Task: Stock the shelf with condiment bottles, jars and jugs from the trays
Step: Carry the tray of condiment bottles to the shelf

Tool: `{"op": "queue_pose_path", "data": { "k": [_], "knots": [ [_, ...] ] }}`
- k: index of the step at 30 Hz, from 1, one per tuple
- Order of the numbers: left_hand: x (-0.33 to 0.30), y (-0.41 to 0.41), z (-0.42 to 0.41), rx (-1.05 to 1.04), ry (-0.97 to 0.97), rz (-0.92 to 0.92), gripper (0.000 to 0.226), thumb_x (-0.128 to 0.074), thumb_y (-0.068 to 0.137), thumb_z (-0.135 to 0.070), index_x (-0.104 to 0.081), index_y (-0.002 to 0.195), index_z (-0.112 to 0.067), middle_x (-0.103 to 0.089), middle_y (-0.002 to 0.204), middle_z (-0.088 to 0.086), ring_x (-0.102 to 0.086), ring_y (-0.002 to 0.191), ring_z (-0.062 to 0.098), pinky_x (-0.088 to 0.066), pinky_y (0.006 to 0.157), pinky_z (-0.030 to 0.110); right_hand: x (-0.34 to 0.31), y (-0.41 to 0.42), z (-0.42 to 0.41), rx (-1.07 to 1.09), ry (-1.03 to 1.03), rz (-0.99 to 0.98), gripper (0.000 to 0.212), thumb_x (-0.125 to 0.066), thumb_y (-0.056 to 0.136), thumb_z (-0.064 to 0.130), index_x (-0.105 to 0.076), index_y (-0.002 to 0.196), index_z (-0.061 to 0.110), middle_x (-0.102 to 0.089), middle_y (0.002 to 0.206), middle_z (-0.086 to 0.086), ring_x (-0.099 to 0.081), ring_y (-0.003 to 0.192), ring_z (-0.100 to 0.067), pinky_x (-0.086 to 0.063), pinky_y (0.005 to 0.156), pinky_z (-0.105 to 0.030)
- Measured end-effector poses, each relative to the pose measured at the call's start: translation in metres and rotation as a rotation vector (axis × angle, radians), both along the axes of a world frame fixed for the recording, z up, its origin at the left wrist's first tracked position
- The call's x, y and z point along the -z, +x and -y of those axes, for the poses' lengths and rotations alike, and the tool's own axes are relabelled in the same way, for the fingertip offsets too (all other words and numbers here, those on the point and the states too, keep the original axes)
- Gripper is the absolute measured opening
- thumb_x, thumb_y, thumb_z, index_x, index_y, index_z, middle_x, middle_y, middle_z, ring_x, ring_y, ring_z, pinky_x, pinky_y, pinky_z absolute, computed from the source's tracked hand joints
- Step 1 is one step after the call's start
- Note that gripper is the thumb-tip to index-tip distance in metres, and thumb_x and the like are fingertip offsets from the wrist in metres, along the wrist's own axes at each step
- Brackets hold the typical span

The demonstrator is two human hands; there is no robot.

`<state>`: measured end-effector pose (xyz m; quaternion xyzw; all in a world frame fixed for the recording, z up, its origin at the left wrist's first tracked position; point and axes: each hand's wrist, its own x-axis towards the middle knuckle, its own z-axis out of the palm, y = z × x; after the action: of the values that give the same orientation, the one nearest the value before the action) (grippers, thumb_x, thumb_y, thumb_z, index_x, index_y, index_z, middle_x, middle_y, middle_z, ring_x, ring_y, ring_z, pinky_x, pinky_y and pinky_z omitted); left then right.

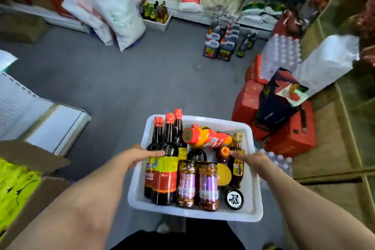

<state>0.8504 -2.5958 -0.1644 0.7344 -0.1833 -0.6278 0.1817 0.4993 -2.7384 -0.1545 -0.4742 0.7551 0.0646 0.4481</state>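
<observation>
Head view shows me carrying the full tray (250,195), left hand (140,154) and right hand (251,160) gripping its side rims, so I judge stocking barely begun.

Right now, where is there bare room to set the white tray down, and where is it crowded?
The grey floor ahead of the white tray is bare, bordered by the white sacks, the dark jugs and the low shelf board at left. The right side is crowded: red cartons and shrink-wrapped bottles.
</observation>
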Motion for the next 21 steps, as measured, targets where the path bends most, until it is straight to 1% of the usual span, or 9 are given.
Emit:
{"op": "queue_pose_path", "data": {
  "k": [2,4,5,7,9,11,17,19,21],
  "knots": [
    [0.023,0.028,0.049,-0.006,0.015,-0.005,0.141,-0.092,0.022,-0.068,-0.044,0.140,-0.008,-0.054,0.142,0.014,-0.049,0.131,0.034,-0.036,0.112,0.053,0.006,0.023,0.055,-0.009,0.012,0.020,0.099,-0.084,0.064,0.061,-0.052,0.133,-0.002,-0.056,0.132,-0.019,-0.056,0.118,-0.033,-0.043,0.084,-0.034],
    [0.059,0.058,0.092,-0.053,0.047,-0.011,0.137,-0.093,0.024,-0.066,-0.045,0.139,-0.007,-0.056,0.139,0.015,-0.053,0.127,0.035,-0.039,0.109,0.054,0.010,0.046,0.112,-0.053,0.021,0.036,0.096,-0.084,0.066,0.058,-0.051,0.133,-0.003,-0.057,0.129,-0.018,-0.056,0.116,-0.032,-0.043,0.083,-0.033],
    [0.063,0.067,0.114,-0.067,0.053,-0.010,0.134,-0.094,0.026,-0.066,-0.046,0.137,-0.007,-0.057,0.138,0.015,-0.055,0.126,0.034,-0.041,0.108,0.054,0.009,0.058,0.142,-0.084,0.026,0.035,0.095,-0.083,0.067,0.058,-0.052,0.132,-0.003,-0.057,0.124,-0.016,-0.056,0.111,-0.029,-0.043,0.082,-0.032],
    [0.060,0.085,0.160,-0.115,0.050,0.002,0.125,-0.096,0.031,-0.063,-0.050,0.133,-0.006,-0.060,0.135,0.013,-0.055,0.125,0.033,-0.039,0.110,0.053,0.007,0.082,0.201,-0.139,0.037,0.020,0.100,-0.083,0.064,0.063,-0.052,0.132,-0.003,-0.057,0.119,-0.014,-0.057,0.107,-0.027,-0.047,0.085,-0.033],
    [0.047,0.102,0.207,-0.159,0.030,-0.009,0.116,-0.097,0.033,-0.058,-0.055,0.127,-0.004,-0.064,0.128,0.011,-0.058,0.121,0.031,-0.039,0.110,0.050,0.004,0.106,0.258,-0.190,0.019,0.005,0.111,-0.082,0.055,0.072,-0.053,0.133,-0.002,-0.059,0.127,-0.016,-0.059,0.115,-0.030,-0.051,0.092,-0.036],
    [0.036,0.117,0.253,-0.186,0.006,-0.011,0.119,-0.096,0.029,-0.061,-0.057,0.128,-0.007,-0.067,0.125,0.009,-0.061,0.118,0.029,-0.042,0.109,0.048,0.000,0.130,0.315,-0.224,-0.001,-0.019,0.115,-0.082,0.050,0.075,-0.054,0.132,-0.001,-0.060,0.129,-0.017,-0.059,0.117,-0.032,-0.052,0.093,-0.037],
    [0.031,0.185,0.395,-0.226,-0.041,-0.074,0.129,-0.096,0.031,-0.061,-0.049,0.137,-0.005,-0.057,0.137,0.012,-0.052,0.128,0.031,-0.036,0.113,0.049,-0.012,0.220,0.472,-0.292,-0.045,-0.066,0.119,-0.080,0.051,0.077,-0.051,0.135,-0.002,-0.057,0.134,-0.019,-0.058,0.120,-0.034,-0.052,0.094,-0.039],
    [0.035,0.216,0.448,-0.228,-0.044,-0.071,0.123,-0.095,0.044,-0.053,-0.041,0.142,-0.002,-0.047,0.147,0.015,-0.043,0.136,0.034,-0.032,0.115,0.047,-0.009,0.248,0.515,-0.263,-0.033,-0.063,0.116,-0.081,0.054,0.074,-0.049,0.137,-0.001,-0.055,0.136,-0.019,-0.057,0.122,-0.034,-0.051,0.090,-0.036],
    [0.035,0.252,0.506,-0.170,-0.044,-0.082,0.127,-0.090,0.048,-0.054,-0.033,0.148,-0.002,-0.035,0.156,0.016,-0.033,0.143,0.034,-0.027,0.118,0.048,-0.008,0.276,0.559,-0.194,-0.036,-0.046,0.114,-0.084,0.055,0.070,-0.049,0.138,-0.001,-0.054,0.136,-0.018,-0.056,0.122,-0.033,-0.050,0.090,-0.035]
  ]
}}
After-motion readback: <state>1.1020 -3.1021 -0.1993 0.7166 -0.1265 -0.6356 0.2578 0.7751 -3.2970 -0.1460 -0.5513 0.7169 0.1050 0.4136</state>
